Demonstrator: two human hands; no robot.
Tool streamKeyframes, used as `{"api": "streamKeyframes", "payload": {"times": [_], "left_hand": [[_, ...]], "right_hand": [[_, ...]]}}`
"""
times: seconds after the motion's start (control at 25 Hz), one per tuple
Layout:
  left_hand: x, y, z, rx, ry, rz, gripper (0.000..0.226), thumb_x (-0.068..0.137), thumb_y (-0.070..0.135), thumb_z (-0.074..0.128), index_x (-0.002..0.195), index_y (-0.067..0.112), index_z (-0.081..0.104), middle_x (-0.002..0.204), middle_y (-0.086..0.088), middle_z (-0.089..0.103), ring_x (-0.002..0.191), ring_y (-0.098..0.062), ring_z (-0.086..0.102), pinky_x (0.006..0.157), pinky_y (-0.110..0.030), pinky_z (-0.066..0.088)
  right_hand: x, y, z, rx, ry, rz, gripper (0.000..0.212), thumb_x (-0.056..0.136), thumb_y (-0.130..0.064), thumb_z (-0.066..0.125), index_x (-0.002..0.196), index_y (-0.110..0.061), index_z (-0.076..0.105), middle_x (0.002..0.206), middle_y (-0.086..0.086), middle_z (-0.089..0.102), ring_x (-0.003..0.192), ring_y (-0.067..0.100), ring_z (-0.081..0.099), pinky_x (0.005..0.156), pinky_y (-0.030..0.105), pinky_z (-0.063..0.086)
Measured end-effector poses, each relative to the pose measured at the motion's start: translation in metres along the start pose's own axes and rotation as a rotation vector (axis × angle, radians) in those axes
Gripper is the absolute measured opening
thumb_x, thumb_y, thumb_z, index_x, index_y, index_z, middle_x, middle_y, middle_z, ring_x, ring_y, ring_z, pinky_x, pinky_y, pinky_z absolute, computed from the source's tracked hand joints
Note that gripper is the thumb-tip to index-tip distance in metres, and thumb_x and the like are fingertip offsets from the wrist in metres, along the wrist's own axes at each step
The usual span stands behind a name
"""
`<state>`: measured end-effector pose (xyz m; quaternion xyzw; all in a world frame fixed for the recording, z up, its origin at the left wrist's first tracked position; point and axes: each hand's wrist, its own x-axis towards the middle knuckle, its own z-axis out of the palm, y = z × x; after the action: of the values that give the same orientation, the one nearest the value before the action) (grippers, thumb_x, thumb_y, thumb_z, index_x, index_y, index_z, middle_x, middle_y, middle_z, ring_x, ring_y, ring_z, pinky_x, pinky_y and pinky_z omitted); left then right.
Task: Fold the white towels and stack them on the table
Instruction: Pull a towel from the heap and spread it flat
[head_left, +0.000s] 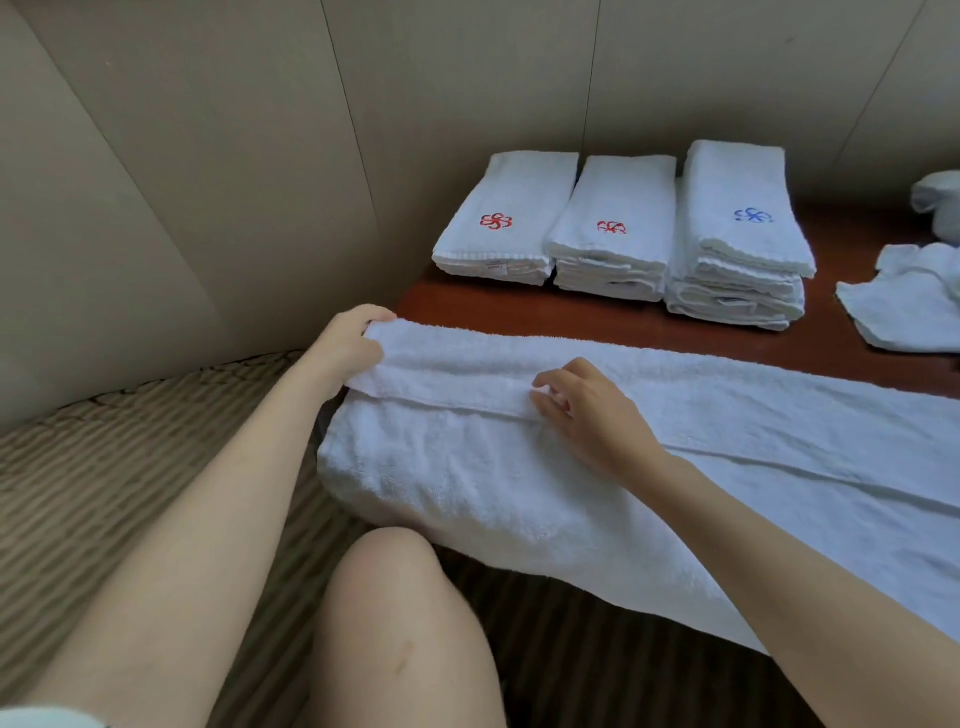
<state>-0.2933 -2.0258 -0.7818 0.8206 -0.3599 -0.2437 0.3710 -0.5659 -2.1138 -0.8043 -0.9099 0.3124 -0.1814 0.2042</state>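
Your left hand (350, 343) grips the towel (649, 457) corner at frame centre-left; your right hand (587, 410) pinches its folded edge. Three stacks (613, 228) sit upper right on the tabletop (519, 312).

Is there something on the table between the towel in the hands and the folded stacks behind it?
Nothing visible. Between the towel held by both hands and the folded stacks lies only bare table. Loose cloths lie off to the right, outside that path.
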Motion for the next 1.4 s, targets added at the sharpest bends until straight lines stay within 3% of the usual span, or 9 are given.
{"api": "streamKeyframes", "payload": {"times": [0.12, 0.2, 0.36, 0.52, 0.76, 1.0, 1.16, 1.28, 1.4], "left_hand": [[0.014, 0.013, -0.003, -0.134, 0.163, -0.203, 0.003, 0.085, 0.015, 0.052, 0.083, 0.013, 0.052, 0.087, -0.007, 0.048, 0.076, -0.019, 0.044, 0.064, -0.028, 0.037], [0.024, 0.014, 0.001, -0.159, 0.152, -0.303, 0.021, 0.087, 0.028, 0.058, 0.078, 0.013, 0.048, 0.078, -0.007, 0.050, 0.065, -0.019, 0.046, 0.062, -0.030, 0.039], [0.038, 0.011, 0.005, -0.099, 0.162, -0.024, 0.030, 0.086, 0.015, 0.067, 0.115, 0.018, 0.057, 0.098, -0.007, 0.059, 0.089, -0.023, 0.059, 0.080, -0.037, 0.052], [0.035, -0.003, 0.003, -0.220, 0.140, 0.044, 0.066, 0.093, 0.008, 0.057, 0.149, 0.022, 0.025, 0.092, 0.002, 0.059, 0.094, -0.019, 0.054, 0.081, -0.031, 0.048], [0.021, 0.006, 0.006, 0.335, 0.144, -0.016, 0.064, 0.090, 0.041, 0.058, 0.143, 0.015, 0.031, 0.135, -0.013, 0.046, 0.122, -0.029, 0.045, 0.090, -0.035, 0.040], [-0.001, -0.007, 0.011, 0.332, 0.305, 0.179, 0.035, 0.096, 0.007, 0.050, 0.131, 0.007, 0.053, 0.127, -0.017, 0.050, 0.113, -0.031, 0.050, 0.082, -0.024, 0.035], [-0.012, 0.011, 0.023, 0.878, 0.234, 0.079, 0.047, 0.091, 0.002, 0.045, 0.136, 0.013, 0.040, 0.127, -0.022, 0.040, 0.116, -0.038, 0.041, 0.094, -0.040, 0.035], [-0.026, 0.063, 0.070, 0.919, 0.189, 0.357, 0.059, 0.086, 0.004, 0.049, 0.142, 0.015, 0.033, 0.134, -0.019, 0.035, 0.123, -0.036, 0.036, 0.100, -0.041, 0.031], [-0.052, 0.110, 0.137, 0.750, -0.185, 0.695, 0.054, 0.091, 0.021, 0.054, 0.142, 0.016, 0.037, 0.137, -0.012, 0.040, 0.126, -0.030, 0.041, 0.103, -0.037, 0.035]], "right_hand": [[0.010, -0.003, 0.000, -0.002, 0.062, 0.025, 0.027, 0.100, -0.030, 0.043, 0.111, -0.017, 0.062, 0.106, 0.000, 0.055, 0.086, 0.019, 0.058, 0.069, 0.032, 0.046], [0.016, -0.002, 0.002, -0.017, 0.066, 0.036, 0.027, 0.100, -0.030, 0.042, 0.109, -0.016, 0.063, 0.104, 0.000, 0.056, 0.085, 0.019, 0.057, 0.068, 0.032, 0.045], [0.024, -0.001, 0.009, -0.078, 0.089, 0.090, 0.027, 0.100, -0.030, 0.039, 0.104, -0.016, 0.061, 0.098, 0.001, 0.057, 0.085, 0.021, 0.057, 0.069, 0.035, 0.049], [0.021, 0.003, 0.020, -0.124, 0.101, -0.015, 0.027, 0.098, -0.035, 0.045, 0.112, -0.018, 0.061, 0.107, 0.000, 0.053, 0.089, 0.022, 0.057, 0.063, 0.032, 0.046], [0.020, 0.003, 0.017, -0.240, 0.016, -0.133, 0.042, 0.087, -0.040, 0.063, 0.122, -0.020, 0.058, 0.118, 0.003, 0.053, 0.101, 0.023, 0.053, 0.071, 0.028, 0.036], [0.017, -0.013, 0.014, -0.199, 0.238, -0.282, 0.013, 0.087, -0.013, 0.058, 0.087, -0.008, 0.070, 0.082, 0.006, 0.062, 0.068, 0.028, 0.057, 0.049, 0.032, 0.044], [0.005, -0.006, 0.007, -0.226, -0.095, -0.262, 0.034, 0.093, -0.024, 0.058, 0.126, -0.021, 0.058, 0.121, 0.003, 0.055, 0.107, 0.025, 0.051, 0.082, 0.036, 0.041], [-0.021, 0.024, -0.018, -0.168, -0.044, -0.174, 0.039, 0.091, -0.032, 0.060, 0.128, -0.020, 0.057, 0.125, 0.005, 0.056, 0.114, 0.026, 0.052, 0.089, 0.039, 0.042], [-0.063, 0.080, -0.059, -0.255, -0.001, 0.074, 0.048, 0.086, -0.034, 0.064, 0.131, -0.023, 0.054, 0.134, 0.001, 0.051, 0.126, 0.024, 0.045, 0.099, 0.039, 0.034]]}}
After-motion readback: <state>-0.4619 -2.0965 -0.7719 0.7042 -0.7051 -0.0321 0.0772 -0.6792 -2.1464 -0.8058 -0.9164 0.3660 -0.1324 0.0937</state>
